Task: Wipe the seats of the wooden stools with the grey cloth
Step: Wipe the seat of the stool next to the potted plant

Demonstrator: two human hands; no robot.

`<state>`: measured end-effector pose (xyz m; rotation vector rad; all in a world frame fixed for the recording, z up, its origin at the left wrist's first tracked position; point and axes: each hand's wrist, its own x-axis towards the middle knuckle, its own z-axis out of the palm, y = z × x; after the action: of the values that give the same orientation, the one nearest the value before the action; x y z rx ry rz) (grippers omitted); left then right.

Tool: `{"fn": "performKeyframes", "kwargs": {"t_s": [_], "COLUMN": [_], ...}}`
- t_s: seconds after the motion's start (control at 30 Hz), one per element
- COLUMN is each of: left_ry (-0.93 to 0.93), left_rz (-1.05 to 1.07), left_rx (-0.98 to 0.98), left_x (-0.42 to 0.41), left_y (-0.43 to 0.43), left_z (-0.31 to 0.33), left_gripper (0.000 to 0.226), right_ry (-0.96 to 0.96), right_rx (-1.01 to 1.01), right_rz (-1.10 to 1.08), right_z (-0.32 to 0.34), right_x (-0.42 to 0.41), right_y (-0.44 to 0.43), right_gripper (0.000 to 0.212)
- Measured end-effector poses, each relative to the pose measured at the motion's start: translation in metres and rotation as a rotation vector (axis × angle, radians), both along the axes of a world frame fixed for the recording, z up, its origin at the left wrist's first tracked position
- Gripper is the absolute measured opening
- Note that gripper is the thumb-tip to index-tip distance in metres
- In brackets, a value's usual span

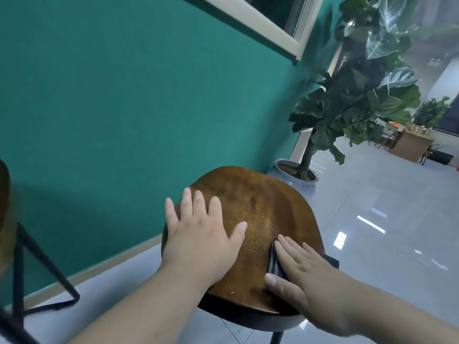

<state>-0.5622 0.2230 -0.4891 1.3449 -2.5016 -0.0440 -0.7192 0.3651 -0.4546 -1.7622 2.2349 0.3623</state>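
Observation:
A wooden stool (pixel 260 194) with a curved brown seat stands in front of me, with small pale specks scattered near its middle. My left hand (pixel 201 234) lies flat on the left half of the seat, fingers spread, holding nothing. My right hand (pixel 305 271) presses flat on a dark grey cloth (pixel 274 263) on the right front part of the seat. Most of the cloth is hidden under the palm; a corner shows past the fingers at the seat's right edge. A second stool (pixel 5 194) shows partly at the far left with its black metal legs.
A green wall (pixel 124 108) runs close behind the stools. A potted plant (pixel 352 95) in a grey pot stands just beyond the stool to the right. Glossy grey floor tiles (pixel 385 232) stretch to the right, with a wooden desk in the distance.

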Motion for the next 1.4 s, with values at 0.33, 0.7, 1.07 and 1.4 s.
{"fn": "performKeyframes", "kwargs": {"t_s": [0.33,0.7,1.07,1.4], "left_ry": [-0.003,-0.009,-0.001,0.003], "left_rz": [-0.005,-0.016,-0.006,0.009], "left_rx": [0.018,0.021,0.054,0.057], "left_x": [-0.001,-0.002,-0.001,0.0], "left_y": [-0.002,-0.004,-0.004,-0.002], "left_z": [-0.001,-0.002,-0.001,0.001], "left_gripper": [0.086,0.089,0.089,0.082], "right_ry": [0.104,0.041,0.041,0.146], "right_rx": [-0.078,-0.254,-0.249,-0.063], "right_rz": [-0.168,-0.319,-0.246,0.015], "right_z": [-0.016,-0.021,-0.018,-0.006], "right_x": [-0.095,-0.183,-0.183,-0.104], "right_y": [-0.107,-0.181,-0.176,-0.088], "right_gripper": [0.126,0.099,0.106,0.115]}}
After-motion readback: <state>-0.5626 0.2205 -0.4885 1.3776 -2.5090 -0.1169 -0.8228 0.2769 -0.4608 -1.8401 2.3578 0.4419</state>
